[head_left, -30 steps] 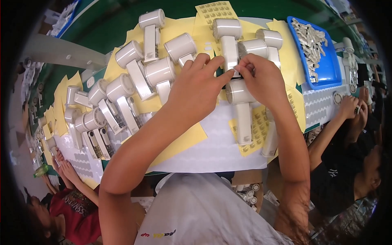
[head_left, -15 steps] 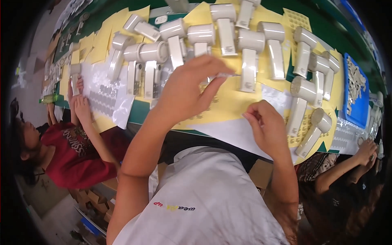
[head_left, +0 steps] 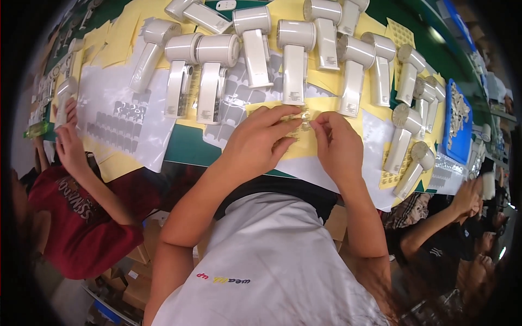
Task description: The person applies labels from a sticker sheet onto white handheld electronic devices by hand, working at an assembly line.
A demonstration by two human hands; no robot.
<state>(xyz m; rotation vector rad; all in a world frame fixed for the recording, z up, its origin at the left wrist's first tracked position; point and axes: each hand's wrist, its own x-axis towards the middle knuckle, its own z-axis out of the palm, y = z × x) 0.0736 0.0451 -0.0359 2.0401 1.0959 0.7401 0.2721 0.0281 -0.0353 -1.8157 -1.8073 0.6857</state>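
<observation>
My left hand (head_left: 261, 138) is over a yellow label sheet (head_left: 296, 148). Its index and middle fingers reach a small clear, glinting piece (head_left: 305, 116), which looks like a transparent sticker; the thumb stays apart below. Facing it, my right hand (head_left: 341, 149) pinches at the other side of this piece with thumb and index finger. The exact grip is partly hidden by the fingertips. Just beyond my hands stands a row of off-white handheld fans with round heads and straight handles; the nearest fan (head_left: 293, 70) has its handle end just above my left fingers.
More fans lie left and right, one fan (head_left: 416, 165) near the table's right edge. A sheet of grey stickers (head_left: 119, 130) lies at left, a blue tray (head_left: 455, 122) of small parts at right. A co-worker in a red shirt (head_left: 81, 217) sits left; another person's hands (head_left: 468, 196) work at right.
My left hand has come down toward me, and my right hand has moved up and left to meet it at the clear piece. The view has shifted a little.
</observation>
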